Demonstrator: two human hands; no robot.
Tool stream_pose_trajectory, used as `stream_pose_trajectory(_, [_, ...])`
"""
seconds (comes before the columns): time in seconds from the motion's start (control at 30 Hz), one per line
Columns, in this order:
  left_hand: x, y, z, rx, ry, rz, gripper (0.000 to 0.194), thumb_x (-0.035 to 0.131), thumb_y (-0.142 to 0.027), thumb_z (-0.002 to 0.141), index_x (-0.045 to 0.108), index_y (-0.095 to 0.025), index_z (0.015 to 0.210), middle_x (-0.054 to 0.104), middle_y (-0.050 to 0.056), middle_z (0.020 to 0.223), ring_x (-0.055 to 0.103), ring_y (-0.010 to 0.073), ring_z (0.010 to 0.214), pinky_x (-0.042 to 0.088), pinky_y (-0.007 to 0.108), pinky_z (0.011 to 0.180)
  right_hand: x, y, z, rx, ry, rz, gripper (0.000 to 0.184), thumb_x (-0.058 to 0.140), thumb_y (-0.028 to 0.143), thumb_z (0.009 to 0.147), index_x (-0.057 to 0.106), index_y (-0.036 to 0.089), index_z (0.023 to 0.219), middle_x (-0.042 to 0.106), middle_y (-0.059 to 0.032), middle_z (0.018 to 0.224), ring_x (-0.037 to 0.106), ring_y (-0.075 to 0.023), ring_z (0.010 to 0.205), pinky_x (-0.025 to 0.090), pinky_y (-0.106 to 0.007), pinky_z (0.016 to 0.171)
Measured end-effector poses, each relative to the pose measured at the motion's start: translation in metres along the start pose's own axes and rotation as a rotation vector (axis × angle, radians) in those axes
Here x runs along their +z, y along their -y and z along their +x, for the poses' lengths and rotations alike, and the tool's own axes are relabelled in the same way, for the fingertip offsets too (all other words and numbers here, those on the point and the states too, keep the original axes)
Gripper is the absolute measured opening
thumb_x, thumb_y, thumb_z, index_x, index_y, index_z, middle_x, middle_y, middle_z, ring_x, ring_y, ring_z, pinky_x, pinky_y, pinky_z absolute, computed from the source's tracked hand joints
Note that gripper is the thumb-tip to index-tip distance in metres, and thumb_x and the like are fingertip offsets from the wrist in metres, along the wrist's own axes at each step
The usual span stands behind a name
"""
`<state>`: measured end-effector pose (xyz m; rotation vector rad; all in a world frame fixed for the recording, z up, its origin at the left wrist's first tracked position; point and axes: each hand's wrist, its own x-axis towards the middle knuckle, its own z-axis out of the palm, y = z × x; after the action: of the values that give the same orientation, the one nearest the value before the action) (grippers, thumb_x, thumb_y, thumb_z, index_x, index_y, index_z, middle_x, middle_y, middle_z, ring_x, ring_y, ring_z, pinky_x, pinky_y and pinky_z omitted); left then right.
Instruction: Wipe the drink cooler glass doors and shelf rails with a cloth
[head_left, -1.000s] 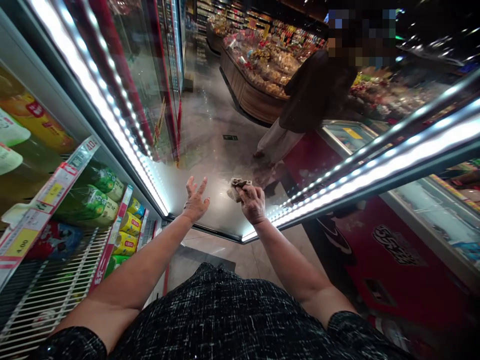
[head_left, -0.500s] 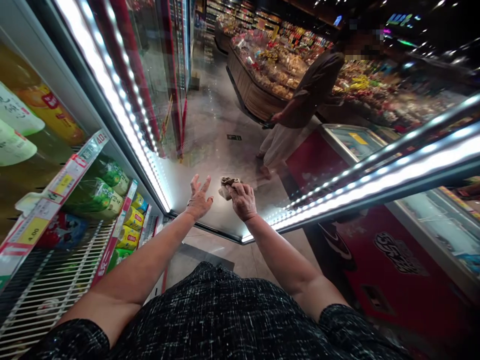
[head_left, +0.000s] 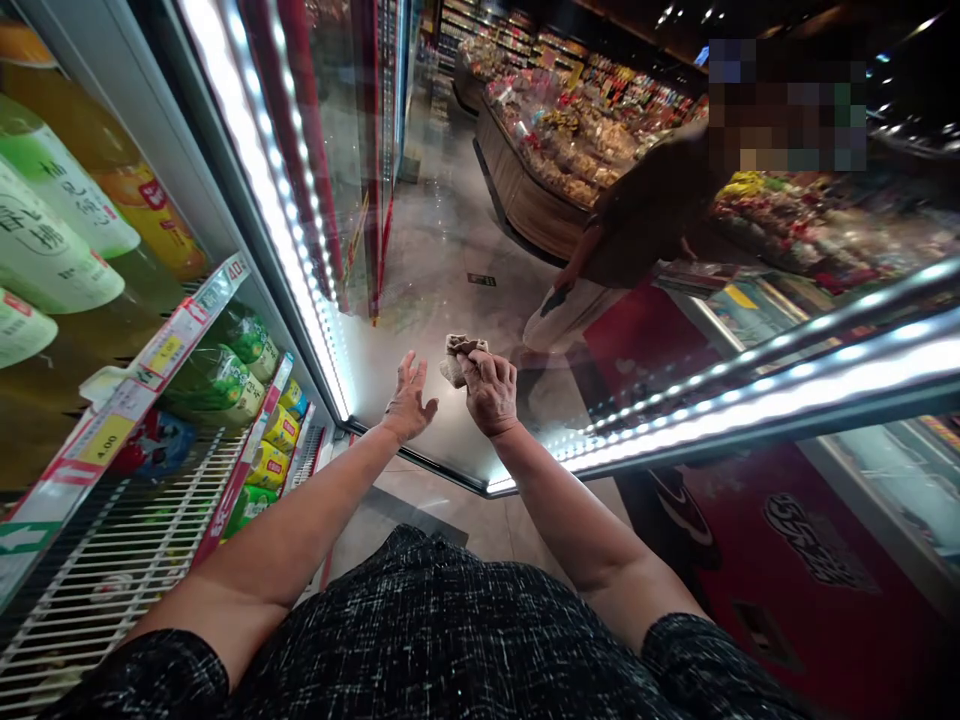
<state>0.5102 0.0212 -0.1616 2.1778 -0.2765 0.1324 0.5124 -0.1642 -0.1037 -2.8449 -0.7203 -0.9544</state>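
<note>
A crumpled beige cloth (head_left: 453, 372) is bunched in my right hand (head_left: 493, 390), the fingers closed around it. It lies against or very near the glass door (head_left: 442, 290), which has bright LED strips along both sides. To the left, my left hand (head_left: 409, 402) has its fingers apart and holds nothing. Whether its fingertips touch the glass, I cannot tell. Both arms stretch forward, with the lower edge of the door frame (head_left: 427, 464) just below the hands.
Drink bottles (head_left: 67, 220) and small packages (head_left: 276, 440) stand on cooler shelves to my left. A wire shelf (head_left: 157, 520) is below. Through the glass a person (head_left: 645, 215) stands by a produce display (head_left: 540, 205). A red chest freezer (head_left: 765, 540) is at right.
My right hand with the cloth has stayed close to the same spot, while my left hand has shifted slightly right. The view has turned a little left. The person beyond the glass has moved right.
</note>
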Motion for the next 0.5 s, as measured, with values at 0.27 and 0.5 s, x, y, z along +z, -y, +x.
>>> stream_pose_trajectory(0.27, [0.006,0.012,-0.005,0.044,-0.023,0.037,0.077,0.061,-0.019,0.08,0.032,-0.011,0.15,0.01,0.024,0.166,0.021,0.0366,0.154,0.027,0.054,0.123,0.01,0.007,0.003,-0.126,0.147,0.012,0.037,0.05,0.018,0.099,0.06,0.024,0.135,0.062,-0.0083,0.13,0.046,-0.0224,0.114,0.036,-0.036,0.094])
stream_pose_trajectory(0.5, [0.005,0.02,-0.004,0.075,-0.049,0.04,0.08,0.06,-0.014,0.078,0.028,-0.016,0.151,0.016,0.021,0.165,0.023,0.033,0.154,0.029,0.051,0.123,0.01,0.016,0.027,-0.188,0.144,0.034,0.037,0.046,0.019,0.102,0.057,0.02,0.137,0.059,-0.0083,0.138,0.043,-0.0233,0.122,0.034,-0.034,0.097])
